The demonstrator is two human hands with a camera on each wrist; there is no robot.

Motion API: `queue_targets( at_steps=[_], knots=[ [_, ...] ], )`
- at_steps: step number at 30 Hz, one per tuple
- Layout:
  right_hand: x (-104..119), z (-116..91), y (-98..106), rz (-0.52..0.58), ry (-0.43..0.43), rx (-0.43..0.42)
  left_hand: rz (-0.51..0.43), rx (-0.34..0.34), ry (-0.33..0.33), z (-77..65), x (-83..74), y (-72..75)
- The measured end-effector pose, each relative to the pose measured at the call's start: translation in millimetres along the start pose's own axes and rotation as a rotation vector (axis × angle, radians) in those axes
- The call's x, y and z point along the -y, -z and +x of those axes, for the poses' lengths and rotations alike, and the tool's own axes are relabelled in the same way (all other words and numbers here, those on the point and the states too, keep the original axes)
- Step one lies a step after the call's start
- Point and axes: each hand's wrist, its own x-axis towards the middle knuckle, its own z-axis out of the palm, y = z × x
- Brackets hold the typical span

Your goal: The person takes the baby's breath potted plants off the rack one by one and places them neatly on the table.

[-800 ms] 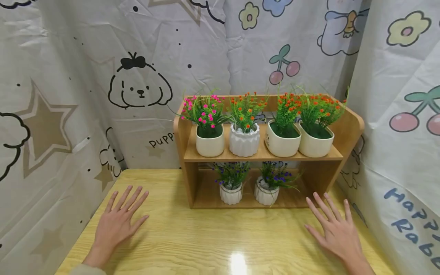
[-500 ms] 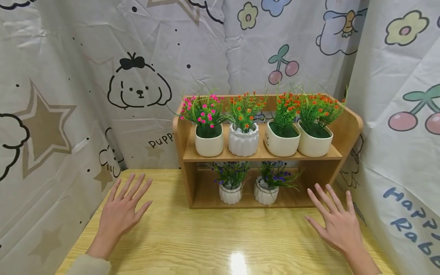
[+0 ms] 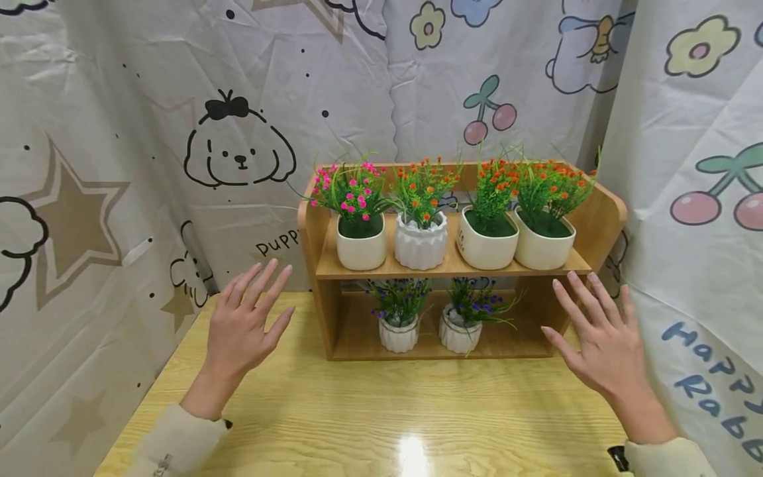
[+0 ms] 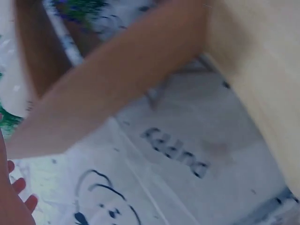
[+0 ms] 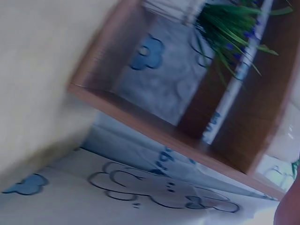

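Observation:
My left hand (image 3: 241,334) hovers above the table to the left of a two-tier wooden shelf (image 3: 459,273), fingers extended, holding nothing. On the other side, my right hand (image 3: 605,348) is raised by the shelf's right end, fingers spread, also holding nothing. The upper tier carries a cream pot with pink flowers (image 3: 361,250), a white fluted pot with orange flowers (image 3: 420,245), and two cream pots with orange-red flowers, one left (image 3: 487,248) and one right (image 3: 545,248). Below stand two small white pots with purple flowers, a left one (image 3: 399,334) and a right one (image 3: 460,334).
A light wooden table (image 3: 381,411) carries the shelf. Printed white cloth (image 3: 352,66) hangs behind it and on both sides, close to the shelf's right end. In the left wrist view, the shelf's side panel (image 4: 112,79) appears blurred.
Both hands have risen from low over the table and moved forward toward the shelf. The left hand has also shifted right, and more of both sleeves shows. The pots and shelf stay in place.

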Motion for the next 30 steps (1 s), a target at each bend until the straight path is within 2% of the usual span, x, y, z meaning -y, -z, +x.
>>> queue_targets(
  at_steps=[4, 7, 11, 14, 20, 24, 27, 30],
  knots=[
    [-6.9, 22.2, 6.8, 0.041, -0.065, 0.007, -0.186, 0.012, 0.108, 20.0, -19.7, -3.5],
    [-12.6, 39.9, 10.7, 0.105, -0.132, -0.015, -0.365, 0.024, 0.203, 34.2, -33.8, -8.8],
    [-21.9, 62.1, 16.0, 0.240, -0.228, -0.067, -0.589, 0.051, 0.311, 51.6, -50.9, -15.2],
    [-29.3, 76.7, 20.0, 0.328, -0.294, -0.112, -0.704, 0.076, 0.385, 62.9, -62.2, -18.7],
    [-42.0, 101.7, 25.3, 0.490, -0.428, -0.201, -0.844, 0.091, 0.550, 81.0, -76.9, -27.2],
    [-47.4, 112.4, 26.5, 0.573, -0.528, -0.221, -0.900, 0.086, 0.659, 88.4, -81.3, -33.4],
    [-53.8, 116.3, 22.8, 0.596, -0.607, -0.216, -0.933, 0.068, 0.713, 92.4, -84.0, -38.4],
    [-62.3, 118.8, 16.1, 0.650, -0.665, -0.234, -0.971, 0.054, 0.737, 97.5, -87.1, -43.4]
  ],
)
